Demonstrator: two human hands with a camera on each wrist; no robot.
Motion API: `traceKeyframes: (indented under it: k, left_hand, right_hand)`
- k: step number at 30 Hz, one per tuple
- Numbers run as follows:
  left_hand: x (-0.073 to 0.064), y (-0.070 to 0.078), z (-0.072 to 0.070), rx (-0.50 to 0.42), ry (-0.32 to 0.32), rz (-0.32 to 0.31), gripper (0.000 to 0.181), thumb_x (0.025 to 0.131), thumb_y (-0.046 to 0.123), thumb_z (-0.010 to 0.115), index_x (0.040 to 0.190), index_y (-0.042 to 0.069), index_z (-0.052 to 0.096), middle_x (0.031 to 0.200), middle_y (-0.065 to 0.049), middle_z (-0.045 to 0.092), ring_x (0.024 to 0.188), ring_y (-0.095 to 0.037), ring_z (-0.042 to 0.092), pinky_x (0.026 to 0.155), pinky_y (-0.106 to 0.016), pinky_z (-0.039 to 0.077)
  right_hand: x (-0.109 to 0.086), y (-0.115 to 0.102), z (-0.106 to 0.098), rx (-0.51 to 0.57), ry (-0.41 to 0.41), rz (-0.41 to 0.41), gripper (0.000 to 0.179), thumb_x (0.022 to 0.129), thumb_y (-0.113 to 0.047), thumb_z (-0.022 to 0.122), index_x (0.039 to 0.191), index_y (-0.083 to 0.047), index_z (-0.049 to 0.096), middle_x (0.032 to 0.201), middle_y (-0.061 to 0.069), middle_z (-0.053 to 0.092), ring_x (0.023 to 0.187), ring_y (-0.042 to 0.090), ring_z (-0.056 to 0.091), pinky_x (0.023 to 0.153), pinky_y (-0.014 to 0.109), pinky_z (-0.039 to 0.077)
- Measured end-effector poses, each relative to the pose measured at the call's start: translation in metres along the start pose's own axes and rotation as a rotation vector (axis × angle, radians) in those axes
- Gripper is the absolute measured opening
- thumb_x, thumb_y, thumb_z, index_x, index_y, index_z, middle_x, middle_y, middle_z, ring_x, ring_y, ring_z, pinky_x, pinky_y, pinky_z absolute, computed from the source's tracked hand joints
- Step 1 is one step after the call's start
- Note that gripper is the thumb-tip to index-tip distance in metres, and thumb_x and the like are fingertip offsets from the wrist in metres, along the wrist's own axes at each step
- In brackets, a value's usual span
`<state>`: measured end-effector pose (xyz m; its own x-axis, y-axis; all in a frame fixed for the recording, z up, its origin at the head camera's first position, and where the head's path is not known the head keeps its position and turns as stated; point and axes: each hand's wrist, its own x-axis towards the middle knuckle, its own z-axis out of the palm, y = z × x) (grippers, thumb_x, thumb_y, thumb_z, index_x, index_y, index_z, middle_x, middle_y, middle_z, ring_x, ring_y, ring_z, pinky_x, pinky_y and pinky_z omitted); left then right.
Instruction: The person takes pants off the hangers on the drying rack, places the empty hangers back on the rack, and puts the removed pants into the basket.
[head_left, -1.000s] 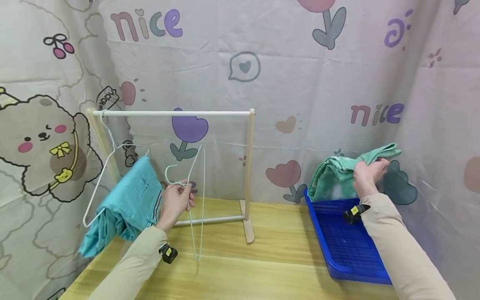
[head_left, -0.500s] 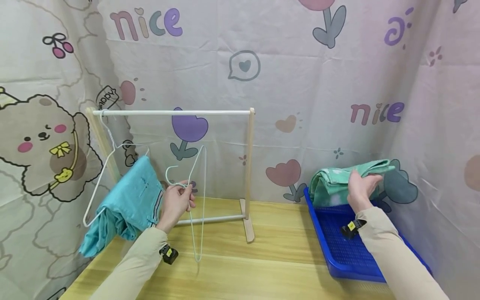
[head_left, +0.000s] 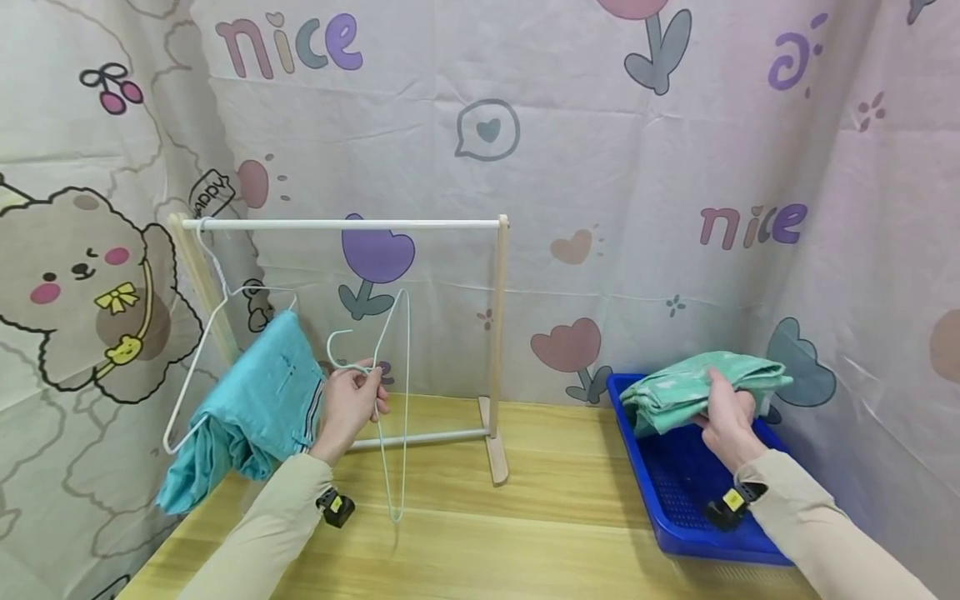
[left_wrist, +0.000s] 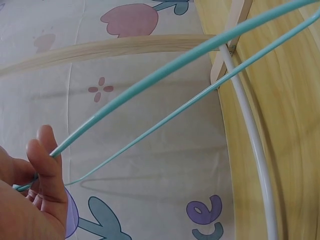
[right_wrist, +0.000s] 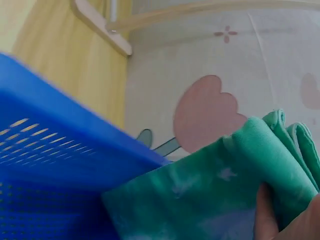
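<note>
My left hand [head_left: 351, 408] pinches a light teal wire hanger [head_left: 406, 400] near its hook. The hanger is held upright in front of the rack, and its two long wires run across the left wrist view. At the right, my right hand [head_left: 729, 417] grips a folded green patterned cloth garment [head_left: 697, 379], thumb on top and the other fingers mostly hidden beneath. That garment is at the back of the blue plastic basket [head_left: 652, 500], partly over its rim. In the right wrist view the folded garment [right_wrist: 200, 195] slopes beside the basket's wall [right_wrist: 75, 115].
A small rack with a white top bar [head_left: 352, 224] and wooden posts stands at the left. From its bar hangs a white hanger [head_left: 187, 375] with folded turquoise trousers [head_left: 255, 408] over it. Behind is a printed curtain [head_left: 487, 200]; a wooden table [head_left: 525, 525] lies beneath.
My right hand has lowered the green garment into the back of the basket, turning from above it to grip its near side. My left hand and the hanger have stayed almost still.
</note>
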<state>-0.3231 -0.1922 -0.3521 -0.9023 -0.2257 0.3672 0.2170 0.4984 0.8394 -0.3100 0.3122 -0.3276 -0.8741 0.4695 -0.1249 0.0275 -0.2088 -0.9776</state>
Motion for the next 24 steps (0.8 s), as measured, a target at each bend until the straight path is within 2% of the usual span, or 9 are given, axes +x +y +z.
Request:
traceKeyframes:
  k: [3,5,7,9,12,14,17,21,24]
  left_hand:
    - [-0.001,0.001,-0.001,0.011,0.003,0.006,0.039,0.101,0.023,0.052,0.13,-0.003,0.058,0.073,-0.008,0.071,0.049,-0.019,0.066,0.043,-0.028,0.051]
    - [-0.001,0.002,-0.001,0.01,0.004,0.009,0.039,0.101,0.022,0.053,0.13,-0.003,0.059,0.072,-0.007,0.071,0.047,-0.015,0.064,0.042,-0.027,0.05]
    - [-0.002,0.003,-0.002,0.005,0.003,0.009,0.039,0.101,0.021,0.052,0.131,-0.004,0.058,0.071,-0.006,0.07,0.046,-0.011,0.062,0.042,-0.027,0.05]
    - [-0.002,0.003,-0.002,-0.003,0.002,0.003,0.039,0.101,0.021,0.052,0.131,-0.004,0.057,0.071,-0.007,0.07,0.046,-0.011,0.062,0.042,-0.027,0.05]
    - [-0.002,0.003,-0.001,-0.009,-0.006,-0.007,0.04,0.101,0.021,0.052,0.133,-0.003,0.056,0.073,-0.009,0.07,0.047,-0.011,0.062,0.042,-0.027,0.05]
    - [-0.001,0.004,0.001,-0.014,-0.008,-0.01,0.041,0.101,0.022,0.053,0.133,-0.003,0.056,0.074,-0.01,0.071,0.047,-0.011,0.062,0.042,-0.027,0.05]
    - [0.001,0.005,0.002,-0.013,-0.005,-0.002,0.04,0.101,0.023,0.053,0.132,-0.002,0.058,0.074,-0.011,0.071,0.046,-0.012,0.062,0.042,-0.027,0.05]
    - [0.003,0.006,0.002,-0.005,-0.002,0.002,0.038,0.101,0.023,0.053,0.129,-0.001,0.059,0.071,-0.007,0.07,0.045,-0.016,0.062,0.041,-0.027,0.048]
    - [0.003,0.006,0.001,-0.009,-0.009,0.001,0.038,0.101,0.023,0.053,0.13,-0.002,0.058,0.07,-0.005,0.069,0.046,-0.015,0.063,0.041,-0.027,0.049]
  right_hand:
    - [-0.001,0.002,-0.011,-0.026,-0.016,0.012,0.078,0.1,-0.043,0.042,0.157,-0.017,-0.005,0.146,0.011,0.04,0.123,0.017,0.056,0.099,0.037,0.052]
    - [-0.001,0.003,-0.019,-0.039,-0.042,0.022,0.076,0.101,-0.041,0.041,0.157,-0.017,-0.003,0.116,0.0,0.061,0.094,0.008,0.067,0.081,0.032,0.059]
    - [0.0,0.004,-0.028,-0.006,-0.084,0.041,0.074,0.101,-0.039,0.041,0.158,-0.019,-0.002,0.086,-0.012,0.062,0.072,0.004,0.067,0.067,0.031,0.061]
    - [0.0,0.004,-0.037,0.011,-0.128,0.062,0.072,0.102,-0.038,0.04,0.158,-0.019,-0.001,0.07,-0.011,0.063,0.065,0.009,0.07,0.065,0.033,0.061]
    - [0.001,0.005,-0.051,-0.016,-0.163,0.049,0.064,0.102,-0.036,0.042,0.156,-0.024,0.011,0.072,-0.011,0.063,0.066,0.01,0.07,0.067,0.035,0.062]
    - [0.002,0.005,-0.061,-0.059,-0.153,0.021,0.049,0.101,-0.035,0.046,0.144,-0.024,0.028,0.073,-0.011,0.064,0.066,0.009,0.07,0.066,0.034,0.062]
    - [0.003,0.006,-0.075,-0.152,-0.143,-0.042,0.033,0.099,-0.033,0.052,0.124,-0.016,0.037,0.074,-0.011,0.063,0.066,0.008,0.069,0.065,0.035,0.062]
    - [0.005,0.004,-0.089,-0.389,-0.148,-0.124,0.056,0.1,-0.032,0.05,0.134,0.007,0.03,0.082,-0.004,0.06,0.066,0.008,0.069,0.067,0.037,0.062]
    - [0.007,0.001,-0.093,-0.607,-0.164,-0.19,0.074,0.1,-0.036,0.048,0.143,0.017,0.018,0.094,0.014,0.059,0.065,0.012,0.07,0.066,0.038,0.062]
